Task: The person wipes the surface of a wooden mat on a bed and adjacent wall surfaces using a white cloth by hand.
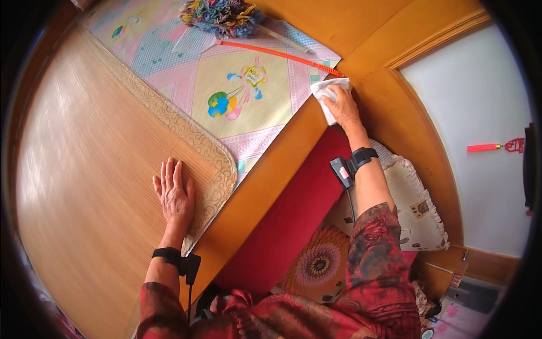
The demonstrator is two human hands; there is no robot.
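Note:
My right hand (342, 107) is closed over a white cloth (323, 90), pressing it on the far end of a brown wooden ledge (293, 133). My left hand (174, 192) lies flat on a woven mat (107, 147) with a patterned tan border, its fingers stretched out and nothing in them. Near the cloth runs a thin orange-red stick (276, 52), lying on a pastel patterned sheet (192, 85) printed with balloons. Beyond the stick lies a duster with a shaggy multicoloured head (221, 17) and a pale handle.
Below the ledge hangs a red cloth surface (276, 226). A round flower-patterned cushion (319, 264) and a cream fringed cover (420, 209) lie close to my right arm. A wooden-framed white panel (474, 113) stands at the right, with a red tassel (484, 148) before it.

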